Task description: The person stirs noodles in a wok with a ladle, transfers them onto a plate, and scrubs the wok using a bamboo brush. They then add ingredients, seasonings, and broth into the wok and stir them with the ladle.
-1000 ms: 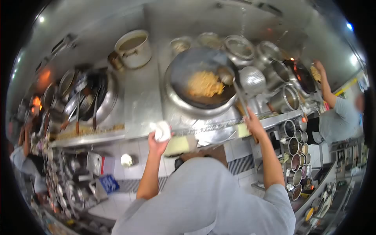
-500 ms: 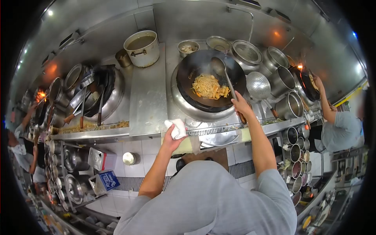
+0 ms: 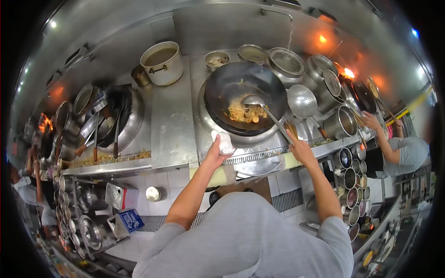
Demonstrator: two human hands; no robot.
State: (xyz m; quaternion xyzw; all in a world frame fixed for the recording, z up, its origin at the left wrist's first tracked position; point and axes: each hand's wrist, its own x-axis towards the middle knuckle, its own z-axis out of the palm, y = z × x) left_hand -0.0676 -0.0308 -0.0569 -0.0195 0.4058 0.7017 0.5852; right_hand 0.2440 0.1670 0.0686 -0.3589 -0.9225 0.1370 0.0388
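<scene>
Near the front edge of the counter, our right hand clasps a long-handled steel ladle, its bowl at yellow-brown noodles in the round black wok; our left hand grips a white cloth. We seem mid-stir, which calls for scooping low next.

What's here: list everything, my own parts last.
Wok: 1, black, centre stove
Noodles: 1 heap, yellow-brown, in wok
Ladle: 1, silver, in wok
Cloth: 1, white, before wok
Skimmer: 1, silver, right of wok
Metal pots: several, silver, behind and right of wok
Stockpot: 1, whitish, left of wok
Utensils: several, silver and brown, left station
Containers: many, mixed colours, lower right
Flames: 2, orange, far left and right
Co-workers: at least 2, grey-shirted, both edges
Shirt: 1, grey, bottom centre
Left hand: 1, bare, holding cloth
Right hand: 1, bare, holding ladle
</scene>
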